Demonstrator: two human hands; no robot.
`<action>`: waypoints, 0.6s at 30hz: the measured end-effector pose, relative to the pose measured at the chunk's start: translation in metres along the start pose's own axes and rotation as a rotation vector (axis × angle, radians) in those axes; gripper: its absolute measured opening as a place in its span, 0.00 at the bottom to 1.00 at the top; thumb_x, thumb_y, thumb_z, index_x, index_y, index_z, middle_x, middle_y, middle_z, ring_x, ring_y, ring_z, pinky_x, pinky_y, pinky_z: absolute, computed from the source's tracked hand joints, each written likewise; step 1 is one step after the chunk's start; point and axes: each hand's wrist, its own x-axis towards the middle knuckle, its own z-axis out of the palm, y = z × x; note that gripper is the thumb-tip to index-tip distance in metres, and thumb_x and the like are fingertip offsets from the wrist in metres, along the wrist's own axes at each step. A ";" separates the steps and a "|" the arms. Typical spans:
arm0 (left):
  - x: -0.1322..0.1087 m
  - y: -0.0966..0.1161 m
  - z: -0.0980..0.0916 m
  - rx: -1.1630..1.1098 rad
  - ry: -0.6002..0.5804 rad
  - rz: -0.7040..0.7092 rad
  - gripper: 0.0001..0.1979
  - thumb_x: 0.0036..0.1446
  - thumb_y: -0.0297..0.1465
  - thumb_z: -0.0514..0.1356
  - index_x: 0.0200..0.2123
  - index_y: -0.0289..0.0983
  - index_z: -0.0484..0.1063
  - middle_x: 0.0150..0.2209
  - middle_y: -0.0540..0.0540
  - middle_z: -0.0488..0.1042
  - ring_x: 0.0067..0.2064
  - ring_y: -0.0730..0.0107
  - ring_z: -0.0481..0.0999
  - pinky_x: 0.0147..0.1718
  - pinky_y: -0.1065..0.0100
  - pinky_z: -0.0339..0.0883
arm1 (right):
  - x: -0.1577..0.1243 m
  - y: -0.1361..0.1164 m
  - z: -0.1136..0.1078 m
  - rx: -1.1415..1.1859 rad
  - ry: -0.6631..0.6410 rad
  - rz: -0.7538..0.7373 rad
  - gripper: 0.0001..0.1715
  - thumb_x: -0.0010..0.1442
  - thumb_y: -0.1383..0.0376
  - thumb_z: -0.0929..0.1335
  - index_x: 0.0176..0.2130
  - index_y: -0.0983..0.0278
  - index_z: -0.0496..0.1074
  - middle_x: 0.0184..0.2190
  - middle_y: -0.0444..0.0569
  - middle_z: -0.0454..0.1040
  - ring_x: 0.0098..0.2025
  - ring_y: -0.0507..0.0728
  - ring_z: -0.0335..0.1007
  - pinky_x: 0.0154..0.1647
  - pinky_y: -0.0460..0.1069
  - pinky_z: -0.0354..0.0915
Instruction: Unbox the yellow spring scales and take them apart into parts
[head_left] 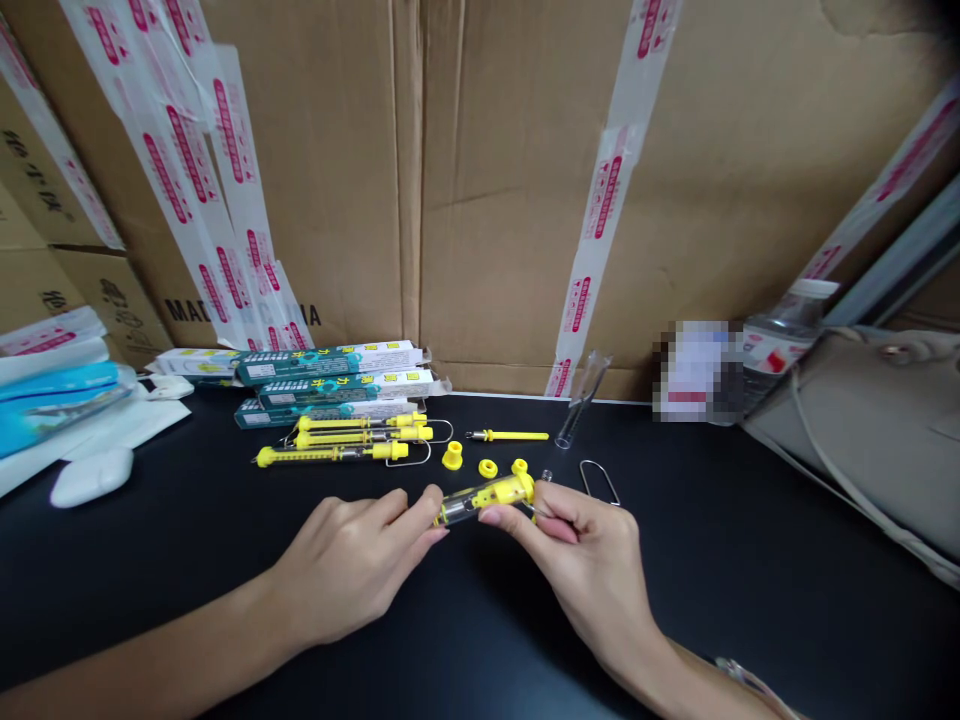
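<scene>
The tube [469, 502] was over the bench [457, 660]. The left hand [360, 560] had its grip closed on one end; the right hand [592, 560], on the yellow end. A ring [487, 475] lay at 12 o'clock, three scales [345, 438] at 10 o'clock.

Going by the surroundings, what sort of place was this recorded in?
Probably a makeshift workspace in a storage or packing area: a taped cardboard wall, seemingly large cartons, stands behind the black table, where small printed boxes and loose yellow parts lie.
</scene>
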 end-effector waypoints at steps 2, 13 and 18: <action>-0.001 -0.001 0.001 0.003 -0.003 0.000 0.16 0.75 0.36 0.41 0.53 0.37 0.63 0.29 0.52 0.78 0.24 0.69 0.81 0.18 0.69 0.61 | 0.000 0.000 0.000 0.016 -0.002 0.029 0.40 0.54 0.54 0.75 0.21 0.59 0.42 0.19 0.37 0.42 0.22 0.48 0.37 0.19 0.47 0.41; 0.004 -0.001 0.002 -0.016 -0.042 -0.020 0.16 0.75 0.36 0.42 0.54 0.38 0.65 0.27 0.54 0.76 0.22 0.66 0.80 0.17 0.67 0.62 | 0.003 0.007 -0.001 0.048 -0.052 0.295 0.41 0.48 0.47 0.76 0.21 0.59 0.43 0.20 0.37 0.43 0.25 0.50 0.37 0.22 0.47 0.41; 0.007 0.000 0.003 -0.012 -0.043 -0.028 0.16 0.75 0.36 0.42 0.54 0.38 0.65 0.28 0.54 0.77 0.22 0.65 0.80 0.16 0.66 0.63 | 0.010 0.005 -0.003 0.041 -0.098 0.361 0.40 0.47 0.47 0.76 0.21 0.59 0.43 0.21 0.36 0.43 0.26 0.50 0.37 0.23 0.47 0.39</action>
